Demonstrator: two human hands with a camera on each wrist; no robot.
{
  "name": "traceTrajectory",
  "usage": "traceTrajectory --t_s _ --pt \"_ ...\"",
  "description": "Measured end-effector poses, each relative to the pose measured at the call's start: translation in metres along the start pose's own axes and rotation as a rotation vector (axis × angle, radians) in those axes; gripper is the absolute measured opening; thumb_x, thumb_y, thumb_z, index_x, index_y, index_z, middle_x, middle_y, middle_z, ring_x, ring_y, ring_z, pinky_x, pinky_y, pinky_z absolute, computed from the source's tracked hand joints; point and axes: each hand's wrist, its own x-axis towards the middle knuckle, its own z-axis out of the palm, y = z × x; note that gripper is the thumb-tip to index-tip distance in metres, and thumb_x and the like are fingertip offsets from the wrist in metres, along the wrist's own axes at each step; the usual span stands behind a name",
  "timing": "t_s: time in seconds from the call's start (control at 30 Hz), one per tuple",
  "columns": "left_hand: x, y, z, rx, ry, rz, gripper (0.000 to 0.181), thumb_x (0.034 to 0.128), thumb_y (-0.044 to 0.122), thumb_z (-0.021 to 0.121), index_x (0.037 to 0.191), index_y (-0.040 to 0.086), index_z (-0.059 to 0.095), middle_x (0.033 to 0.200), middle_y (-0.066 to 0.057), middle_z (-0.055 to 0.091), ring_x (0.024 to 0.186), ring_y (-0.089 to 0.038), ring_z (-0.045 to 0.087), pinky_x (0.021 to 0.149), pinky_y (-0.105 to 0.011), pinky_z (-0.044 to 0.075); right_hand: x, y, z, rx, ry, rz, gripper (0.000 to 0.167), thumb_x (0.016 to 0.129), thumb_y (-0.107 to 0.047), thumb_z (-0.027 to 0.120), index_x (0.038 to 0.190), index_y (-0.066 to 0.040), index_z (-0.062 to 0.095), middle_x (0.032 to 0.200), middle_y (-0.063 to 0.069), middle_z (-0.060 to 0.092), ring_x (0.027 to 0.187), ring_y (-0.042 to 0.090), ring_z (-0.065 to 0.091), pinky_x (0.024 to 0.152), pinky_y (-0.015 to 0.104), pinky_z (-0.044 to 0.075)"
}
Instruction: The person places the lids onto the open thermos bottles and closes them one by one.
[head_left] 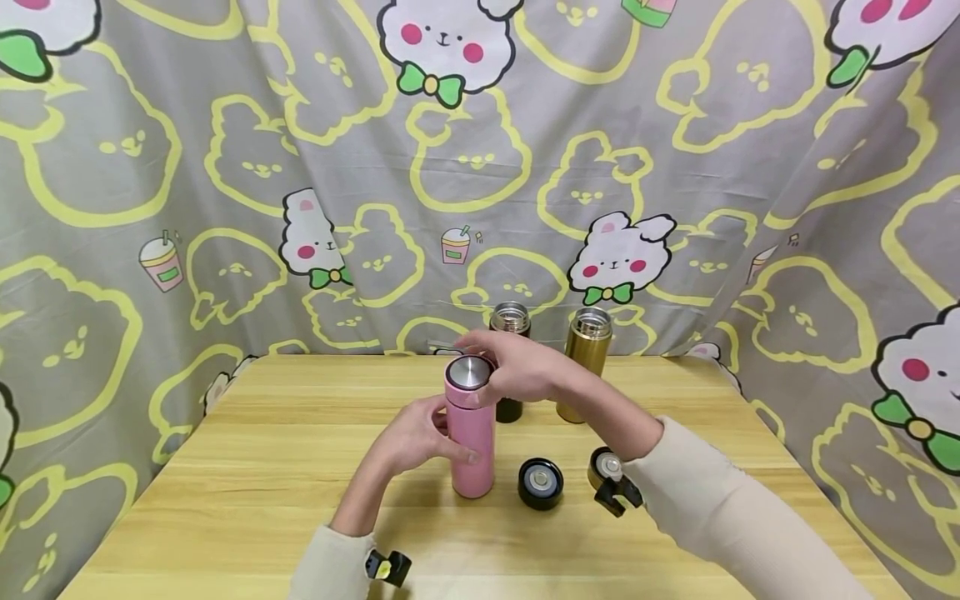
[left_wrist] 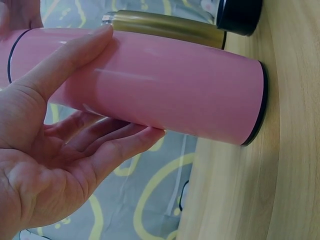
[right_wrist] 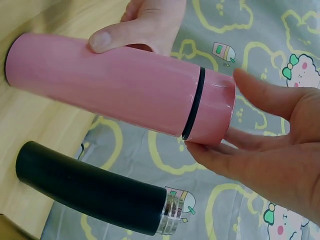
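A pink thermos bottle (head_left: pixel 474 450) stands upright on the wooden table, its lid on. My left hand (head_left: pixel 408 437) holds the body, thumb (left_wrist: pixel 75 55) along one side and fingers (left_wrist: pixel 120 147) against the other. At the top, my right hand (head_left: pixel 525 367) grips the pink lid (right_wrist: pixel 216 107) between thumb and fingers. A thin black ring shows between lid and body in the right wrist view. Behind the bottle stand a black thermos bottle (right_wrist: pixel 90 187) and a gold thermos bottle (head_left: pixel 588 350), both without lids and with bare metal necks.
A black lid (head_left: pixel 541 483) lies underside up on the table (head_left: pixel 300 500), right of the pink bottle. Another lid (head_left: pixel 604 465) lies further right, partly hidden by the right wrist's camera mount (head_left: pixel 618 495). A patterned grey curtain (head_left: pixel 480 183) hangs behind the table.
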Motion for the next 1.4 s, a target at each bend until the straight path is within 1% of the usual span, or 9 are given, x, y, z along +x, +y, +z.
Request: traceTrajectory --t_s 0.13,0.23,0.4,0.53,0.77,0.9,1.17,1.27,1.4 --pt "0.000 0.000 0.000 -0.007 0.001 -0.005 0.068 0.0655 0.026 0.096 0.126 0.018 0.066 0.115 -0.002 0.074 0.107 -0.018 0.070 0.090 -0.040 0.057 0.000 0.003 -0.001 -0.032 -0.024 -0.045 0.066 0.082 -0.002 0.074 0.144 -0.007 0.054 0.135 0.010 0.063 0.119 0.022 0.062 0.103 0.039 0.049" --pt "0.000 0.000 0.000 -0.004 0.003 -0.010 0.069 0.0652 0.027 0.096 0.126 0.018 0.066 0.115 -0.002 0.074 0.107 -0.018 0.070 0.090 -0.040 0.057 -0.001 0.004 0.001 -0.084 0.002 -0.062 0.062 0.083 -0.006 0.076 0.142 -0.008 0.057 0.130 0.008 0.066 0.115 0.020 0.063 0.101 0.038 0.051" --pt "0.000 0.000 0.001 0.001 0.006 -0.005 0.068 0.0647 0.028 0.096 0.125 0.018 0.067 0.114 -0.002 0.074 0.106 -0.018 0.070 0.089 -0.040 0.057 -0.001 0.004 0.003 -0.097 0.042 -0.065 0.060 0.082 -0.007 0.078 0.139 -0.008 0.060 0.127 0.008 0.068 0.113 0.020 0.065 0.099 0.038 0.052" --pt "0.000 0.001 0.001 0.015 0.008 0.005 0.066 0.0650 0.028 0.096 0.124 0.018 0.067 0.113 -0.002 0.074 0.104 -0.017 0.070 0.089 -0.039 0.057 -0.002 0.004 0.006 -0.093 0.085 -0.038 0.057 0.082 -0.009 0.080 0.135 -0.006 0.061 0.122 0.007 0.070 0.108 0.019 0.066 0.096 0.037 0.053" --pt "0.001 0.000 0.001 0.015 0.018 0.014 0.065 0.0647 0.026 0.096 0.122 0.016 0.067 0.112 -0.002 0.075 0.104 -0.017 0.071 0.088 -0.038 0.057 0.002 0.005 0.013 -0.138 0.229 0.042 0.053 0.074 -0.033 0.089 0.115 -0.009 0.065 0.102 0.006 0.069 0.091 0.019 0.064 0.080 0.033 0.053" --pt "0.001 0.000 0.001 0.021 0.026 0.009 0.067 0.0641 0.028 0.096 0.123 0.016 0.067 0.112 -0.002 0.074 0.103 -0.017 0.071 0.087 -0.037 0.057 0.003 0.006 0.016 -0.157 0.262 0.063 0.054 0.072 -0.038 0.089 0.110 -0.009 0.064 0.096 0.006 0.066 0.085 0.019 0.061 0.073 0.031 0.051" --pt "0.001 0.000 0.001 0.020 0.019 0.003 0.068 0.0640 0.028 0.096 0.124 0.017 0.067 0.114 -0.002 0.074 0.105 -0.018 0.070 0.088 -0.038 0.057 0.002 0.004 0.012 -0.143 0.201 0.084 0.059 0.073 -0.040 0.091 0.113 -0.008 0.062 0.098 0.004 0.063 0.089 0.019 0.059 0.076 0.032 0.050" --pt "0.000 0.000 0.001 0.022 0.012 0.009 0.068 0.0645 0.028 0.095 0.125 0.016 0.067 0.115 -0.003 0.074 0.106 -0.019 0.070 0.089 -0.039 0.057 0.002 0.002 0.010 -0.131 0.146 0.086 0.074 0.075 -0.038 0.090 0.130 -0.004 0.056 0.107 0.008 0.065 0.097 0.021 0.062 0.082 0.034 0.053" --pt "0.000 0.000 0.000 0.016 0.003 0.012 0.067 0.0654 0.027 0.095 0.125 0.017 0.066 0.116 -0.003 0.073 0.108 -0.020 0.070 0.090 -0.040 0.057 0.003 -0.001 0.006 -0.108 0.068 0.075 0.096 0.079 -0.034 0.088 0.153 -0.001 0.037 0.130 0.016 0.063 0.114 0.025 0.062 0.098 0.040 0.052"
